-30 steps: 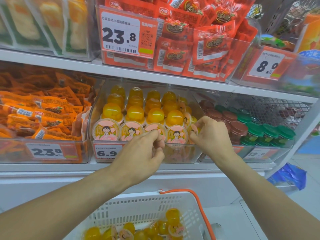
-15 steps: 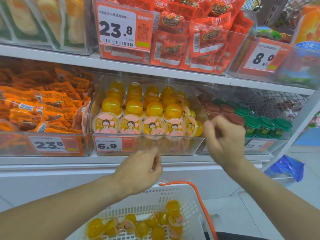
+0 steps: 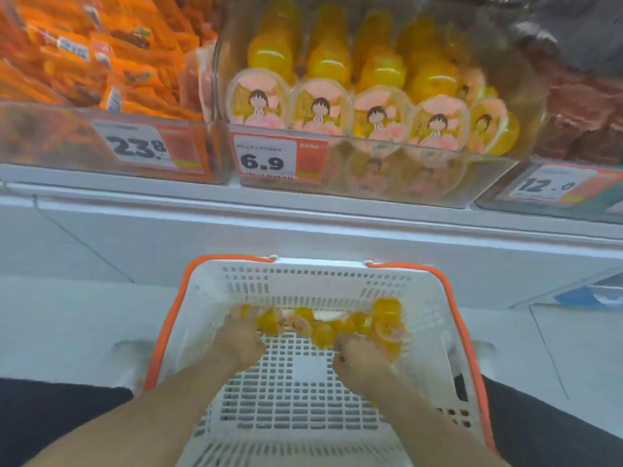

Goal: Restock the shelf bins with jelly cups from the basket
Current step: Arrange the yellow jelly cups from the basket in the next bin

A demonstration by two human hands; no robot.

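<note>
Head | left hand (image 3: 240, 343), right hand (image 3: 359, 360) on jelly cups (image 3: 323, 326) | basket (image 3: 435, 318)

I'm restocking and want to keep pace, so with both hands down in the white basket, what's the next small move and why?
Probably close each hand round a yellow jelly cup and lift. The left hand and right hand already reach the loose cups at the far end of the white slotted plastic basket, though blur hides any grip. The clear shelf bin waits directly above.

- basket (image 3: 424, 298): white slotted walls, orange rim;
- jelly cups (image 3: 323, 326): yellow-orange, pink cartoon lids;
- shelf bin (image 3: 488, 176): clear;
- price tag (image 3: 266, 160): white, black digits, orange-red border;
- snack packets (image 3: 111, 62): orange
</note>
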